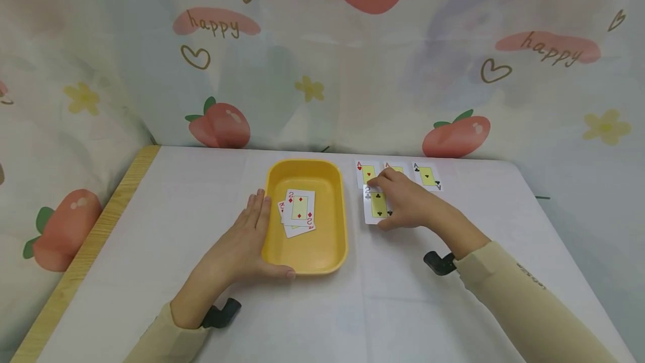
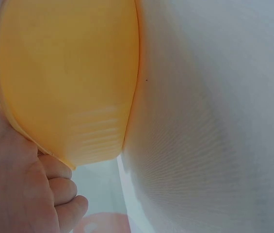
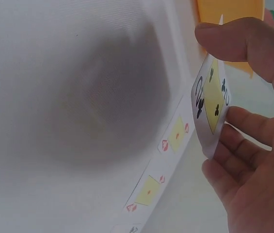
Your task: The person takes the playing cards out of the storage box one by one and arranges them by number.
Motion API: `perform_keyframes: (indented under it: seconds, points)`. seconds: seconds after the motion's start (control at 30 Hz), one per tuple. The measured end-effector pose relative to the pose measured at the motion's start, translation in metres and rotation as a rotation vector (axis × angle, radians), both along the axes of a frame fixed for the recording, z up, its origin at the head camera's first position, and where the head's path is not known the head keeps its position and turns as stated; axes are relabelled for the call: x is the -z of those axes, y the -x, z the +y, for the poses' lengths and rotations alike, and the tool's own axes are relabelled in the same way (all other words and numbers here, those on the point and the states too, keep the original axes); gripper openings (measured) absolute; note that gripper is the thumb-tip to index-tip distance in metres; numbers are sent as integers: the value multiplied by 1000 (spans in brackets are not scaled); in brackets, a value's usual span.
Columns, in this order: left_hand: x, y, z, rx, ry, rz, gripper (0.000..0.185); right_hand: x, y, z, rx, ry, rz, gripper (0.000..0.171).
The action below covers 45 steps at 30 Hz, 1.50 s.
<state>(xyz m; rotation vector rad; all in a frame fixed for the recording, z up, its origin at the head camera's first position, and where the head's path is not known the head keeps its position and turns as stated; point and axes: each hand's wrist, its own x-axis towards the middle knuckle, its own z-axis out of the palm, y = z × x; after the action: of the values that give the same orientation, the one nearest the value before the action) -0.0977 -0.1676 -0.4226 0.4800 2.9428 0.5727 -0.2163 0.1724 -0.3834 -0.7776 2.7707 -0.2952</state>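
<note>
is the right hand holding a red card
No, the right hand pinches a two of clubs, whose pips are black.

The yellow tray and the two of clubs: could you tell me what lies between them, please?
Only bare white table separates tray and two of clubs, seen in the head view.

I'm looking at a staged home-style tabletop: a white-covered table (image 1: 151,228) with a wooden edge (image 1: 90,240) at nine o'clock, and a strawberry-print "happy" curtain (image 1: 322,60) closing off everything toward twelve.
</note>
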Motion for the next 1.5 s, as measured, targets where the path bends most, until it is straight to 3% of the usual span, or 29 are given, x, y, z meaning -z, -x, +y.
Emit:
perform_keyframes:
  seconds: [0.3,1.13,1.5]
  points:
    - [1,0,1,-2,4,-16,151,11,3,2,-10,-6,19,78]
    - [-1,-1,0,11,16,-6,151,35,14,1,35,-27,-53,83]
    - [-1,0,1,9,17,-12,151,34,18,-1,56,-33,-84,83]
